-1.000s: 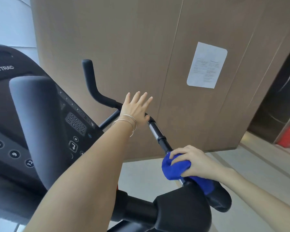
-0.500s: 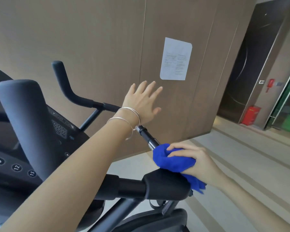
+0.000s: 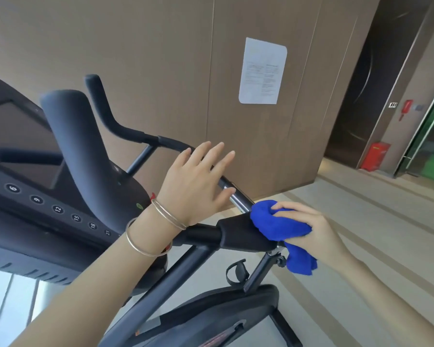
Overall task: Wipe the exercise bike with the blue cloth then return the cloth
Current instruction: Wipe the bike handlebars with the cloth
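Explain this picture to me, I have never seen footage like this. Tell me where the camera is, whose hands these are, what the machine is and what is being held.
There is no robot here. The camera is worn on a person's head and looks forward and down, so both arms reaching in from below are that person's own. The dark machine is an exercise bike: its console with numbered buttons is at the left, and its handlebar runs across the middle. The left hand is spread with straight fingers over the handlebar and holds nothing. The right hand grips a bunched blue cloth against the bike's black pad. Behind stands a wall with a paper sheet.
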Demonstrator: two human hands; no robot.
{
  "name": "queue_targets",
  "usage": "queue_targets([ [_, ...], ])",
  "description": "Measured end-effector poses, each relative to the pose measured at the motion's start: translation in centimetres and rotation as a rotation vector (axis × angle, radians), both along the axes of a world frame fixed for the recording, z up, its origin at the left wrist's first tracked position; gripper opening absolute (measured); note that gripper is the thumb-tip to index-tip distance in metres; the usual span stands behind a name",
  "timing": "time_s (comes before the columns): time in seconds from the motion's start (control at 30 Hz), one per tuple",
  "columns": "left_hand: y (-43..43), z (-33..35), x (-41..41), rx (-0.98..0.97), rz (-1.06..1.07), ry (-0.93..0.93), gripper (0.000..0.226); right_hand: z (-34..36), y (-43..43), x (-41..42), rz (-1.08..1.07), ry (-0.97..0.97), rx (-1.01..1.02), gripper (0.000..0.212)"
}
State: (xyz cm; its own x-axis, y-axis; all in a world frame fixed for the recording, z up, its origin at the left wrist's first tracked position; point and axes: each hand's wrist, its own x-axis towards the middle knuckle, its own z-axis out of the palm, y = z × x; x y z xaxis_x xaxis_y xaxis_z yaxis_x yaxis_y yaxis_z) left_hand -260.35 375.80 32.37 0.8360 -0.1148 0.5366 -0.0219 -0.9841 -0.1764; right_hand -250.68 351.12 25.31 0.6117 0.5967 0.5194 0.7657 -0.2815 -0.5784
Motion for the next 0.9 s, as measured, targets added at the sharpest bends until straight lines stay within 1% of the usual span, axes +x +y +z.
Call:
queue_targets([
  [0.07,-0.1,0.0,-0.2,-0.007,0.024,-0.002,0.066,-0.5,0.0,-0.9,0.046,-0.137,-0.011,0.034],
  [0.1,-0.1,0.1,-0.2,0.005,0.035,0.013,0.066,-0.7,-0.2,-0.9,0.066,-0.136,-0.005,0.034],
  [0.17,-0.3,0.4,-0.2,0.026,0.055,0.046,0.065,-0.5,-1.3,0.3,0.067,-0.019,0.013,0.033],
  [0.23,-1.3,0.6,-0.7,0.002,0.065,0.065,0.068,-0.9,-3.3,2.1,0.006,0.06,-0.053,0.036],
  [0.3,-3.4,0.0,-1.0,-0.056,0.048,0.113,0.074,-1.9,-5.5,3.7,-0.084,0.039,-0.114,0.038],
  [0.37,-6.2,-1.8,-0.7,-0.097,0.043,0.193,0.073,-3.0,-7.2,4.4,-0.122,0.061,-0.069,0.044],
  [0.43,-9.4,-4.5,0.3,-0.089,0.109,0.3,0.069,-4.2,-8.2,4.7,-0.099,0.115,-0.012,0.051],
  [0.47,-10.9,-5.7,0.9,-0.068,0.166,0.35,0.07,-5.0,-8.7,4.8,-0.07,0.119,-0.015,0.051],
  [0.53,-13.0,-7.3,2.0,-0.02,0.306,0.396,0.072,-6.4,-9.8,5.3,-0.011,0.066,-0.089,0.046],
  [0.6,-14.3,-7.5,2.6,-0.03,0.419,0.349,0.067,-7.4,-11.6,6.5,0.006,0.035,-0.14,0.044],
  [0.7,-15.4,-8.5,3.2,-0.085,0.472,0.187,0.052,-8.3,-14.1,8.8,0.014,0.01,-0.141,0.047],
  [0.73,-15.7,-8.8,3.4,-0.088,0.504,0.149,0.05,-8.6,-14.6,9.5,0.038,-0.007,-0.138,0.048],
  [0.83,-16.8,-9.6,4.2,-0.062,0.603,0.103,0.053,-9.4,-15.8,11.1,0.135,0.0,-0.113,0.048],
  [0.9,-18.3,-9.8,5.0,-0.039,0.704,0.139,0.062,-9.8,-16.9,12.2,0.181,0.057,-0.109,0.044],
])
